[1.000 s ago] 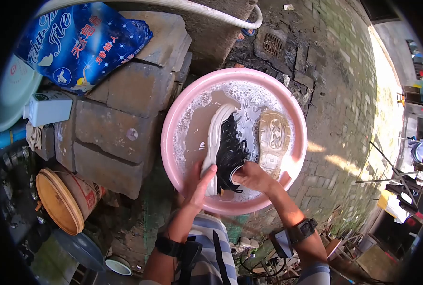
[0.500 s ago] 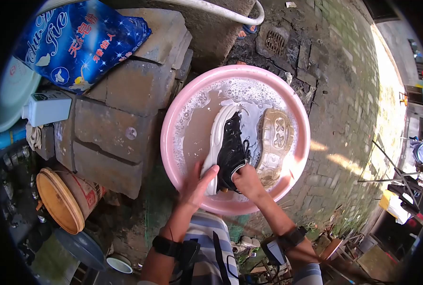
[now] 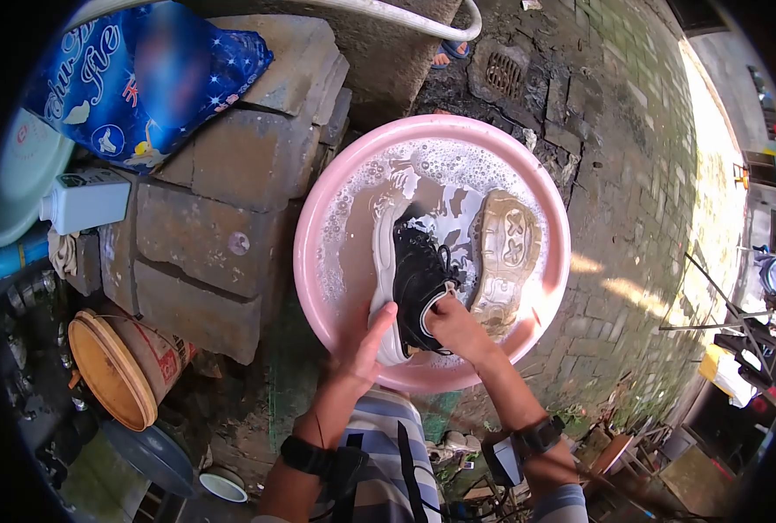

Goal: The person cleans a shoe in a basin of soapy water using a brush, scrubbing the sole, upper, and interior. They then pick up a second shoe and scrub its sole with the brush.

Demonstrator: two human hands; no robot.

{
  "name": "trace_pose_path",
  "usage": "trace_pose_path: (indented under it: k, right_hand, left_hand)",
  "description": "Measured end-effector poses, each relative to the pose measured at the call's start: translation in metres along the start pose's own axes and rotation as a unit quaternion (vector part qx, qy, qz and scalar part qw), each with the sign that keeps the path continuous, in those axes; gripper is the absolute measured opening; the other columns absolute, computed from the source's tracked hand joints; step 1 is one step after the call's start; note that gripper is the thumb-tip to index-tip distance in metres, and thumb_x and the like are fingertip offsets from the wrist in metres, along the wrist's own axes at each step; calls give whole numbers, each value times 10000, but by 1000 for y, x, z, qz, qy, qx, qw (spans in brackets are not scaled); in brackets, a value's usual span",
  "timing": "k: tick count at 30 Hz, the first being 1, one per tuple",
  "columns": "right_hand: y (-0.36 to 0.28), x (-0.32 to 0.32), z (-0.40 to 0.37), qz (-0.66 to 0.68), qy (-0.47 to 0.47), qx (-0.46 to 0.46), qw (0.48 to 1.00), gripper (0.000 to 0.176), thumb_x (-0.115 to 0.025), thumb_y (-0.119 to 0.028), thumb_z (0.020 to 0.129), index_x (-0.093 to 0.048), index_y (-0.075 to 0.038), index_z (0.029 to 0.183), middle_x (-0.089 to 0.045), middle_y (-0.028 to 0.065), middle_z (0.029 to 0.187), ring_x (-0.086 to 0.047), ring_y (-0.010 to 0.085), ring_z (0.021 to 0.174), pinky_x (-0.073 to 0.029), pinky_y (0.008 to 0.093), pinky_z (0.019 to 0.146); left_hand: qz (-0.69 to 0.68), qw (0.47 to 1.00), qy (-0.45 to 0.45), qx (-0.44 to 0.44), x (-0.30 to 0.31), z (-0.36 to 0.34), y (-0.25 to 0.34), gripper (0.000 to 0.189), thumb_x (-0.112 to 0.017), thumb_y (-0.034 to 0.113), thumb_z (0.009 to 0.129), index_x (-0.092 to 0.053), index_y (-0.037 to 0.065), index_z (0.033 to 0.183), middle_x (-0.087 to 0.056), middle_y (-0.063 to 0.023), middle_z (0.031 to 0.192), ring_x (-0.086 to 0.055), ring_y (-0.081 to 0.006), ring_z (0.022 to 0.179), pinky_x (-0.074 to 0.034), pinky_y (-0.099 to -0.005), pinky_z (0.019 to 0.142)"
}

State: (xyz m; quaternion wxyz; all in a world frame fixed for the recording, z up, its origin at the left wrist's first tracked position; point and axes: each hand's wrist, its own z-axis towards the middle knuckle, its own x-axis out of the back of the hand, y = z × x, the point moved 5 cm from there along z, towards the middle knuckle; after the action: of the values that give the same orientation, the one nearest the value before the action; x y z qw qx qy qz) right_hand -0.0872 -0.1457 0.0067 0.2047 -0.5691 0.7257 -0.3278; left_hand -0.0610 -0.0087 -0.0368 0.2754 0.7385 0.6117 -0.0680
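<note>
A black sneaker (image 3: 418, 288) with a thick white sole lies on its side in a pink basin (image 3: 308, 248) of cloudy, sudsy water. Its toe end is dipped below the surface. My left hand (image 3: 362, 349) grips the heel end along the white sole. At the ankle opening, my right hand (image 3: 458, 327) is closed on the shoe, its fingers partly hidden inside the collar. To the right, a second shoe (image 3: 505, 261) floats sole up, its tread pale and brownish.
Left of the basin, stacked stone blocks (image 3: 200, 248) hold a blue detergent bag (image 3: 83, 83) and a pale blue bottle (image 3: 91, 202). A lidded bucket (image 3: 113, 366) stands lower left. A drain grate (image 3: 504, 77) lies beyond the basin, near someone's sandalled foot (image 3: 441, 59). Mossy brick paving (image 3: 619, 261) extends right.
The black sneaker's toe has gone down into the water, and the shoe has shifted slightly left. Both hands keep their hold. The second shoe has barely moved.
</note>
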Motion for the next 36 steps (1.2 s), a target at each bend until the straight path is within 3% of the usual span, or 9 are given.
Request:
trace_pose_path:
  k: [10, 20, 23, 24, 26, 27, 30, 34, 36]
  right_hand:
    - [-4, -1, 33, -220, 7, 118, 968, 192, -547, -84, 685, -600, 16, 839, -595, 245, 808, -564, 412, 801, -459, 421, 676]
    - [5, 3, 12, -226, -51, 2, 973, 173, -540, -110, 751, -619, 4, 854, -624, 191, 785, -616, 307, 728, -480, 364, 665]
    - [56, -19, 43, -564, -76, 252, 783, 195, -510, -115, 761, -629, -11, 877, -621, 196, 816, -591, 368, 784, -472, 414, 720]
    - [48, -24, 36, -566, -77, 253, 781, 195, -510, -115, 761, -629, -11, 877, -621, 196, 816, -591, 368, 784, -472, 414, 720]
    - [42, -2, 27, -240, 139, 22, 960, 265, -520, -137, 768, -595, -18, 993, -608, 201, 921, -569, 384, 872, -456, 417, 772]
    - [31, -11, 35, -311, 83, 209, 924, 327, -519, -139, 773, -546, -8, 1071, -582, 217, 1009, -545, 385, 947, -439, 415, 816]
    - [53, -15, 47, -441, 106, 246, 857, 333, -526, -126, 727, -570, -18, 1039, -590, 152, 997, -558, 293, 948, -440, 355, 841]
    - [41, -9, 34, -500, -56, 174, 847, 298, -515, -92, 753, -559, -3, 1034, -593, 149, 958, -555, 327, 896, -445, 362, 827]
    - [-7, -1, 7, -303, -10, 191, 934, 243, -516, -42, 774, -576, -15, 1008, -614, 194, 904, -596, 346, 833, -474, 370, 720]
  left_hand:
    - [-153, 982, 7, 110, -31, -17, -8, 504, -472, 536, 843, -479, 160, 1179, -562, -53, 1097, -558, -228, 984, -473, -458, 761]
    - [-195, 970, 31, 141, -31, -16, -36, 462, -543, 537, 805, -478, 231, 1146, -541, 2, 1090, -536, -190, 955, -459, -477, 720]
    - [-234, 958, 15, 164, -28, -11, -48, 491, -412, 572, 851, -475, 194, 1157, -547, -38, 1118, -541, -225, 985, -445, -482, 761]
    - [-237, 958, 14, 163, -28, -10, -51, 491, -412, 572, 851, -475, 194, 1157, -547, -38, 1118, -541, -225, 985, -445, -482, 761]
    - [-228, 963, 14, 143, -27, -6, -59, 486, -406, 566, 858, -470, 195, 1164, -549, -39, 1107, -545, -226, 976, -450, -476, 755]
    - [-230, 963, 14, 142, -27, -6, -56, 486, -406, 566, 858, -470, 195, 1164, -549, -39, 1107, -545, -226, 976, -450, -476, 755]
    - [-250, 956, 2, 151, -28, -10, -55, 480, -403, 559, 863, -468, 194, 1168, -549, -38, 1105, -548, -217, 974, -451, -476, 755]
    - [-195, 973, -16, 121, -36, -14, -31, 479, -447, 535, 854, -461, 196, 1193, -548, -18, 1119, -545, -205, 983, -442, -493, 774]
    - [-173, 976, 26, 128, -36, -19, -28, 489, -470, 533, 844, -460, 197, 1200, -549, -10, 1120, -546, -200, 983, -437, -501, 779]
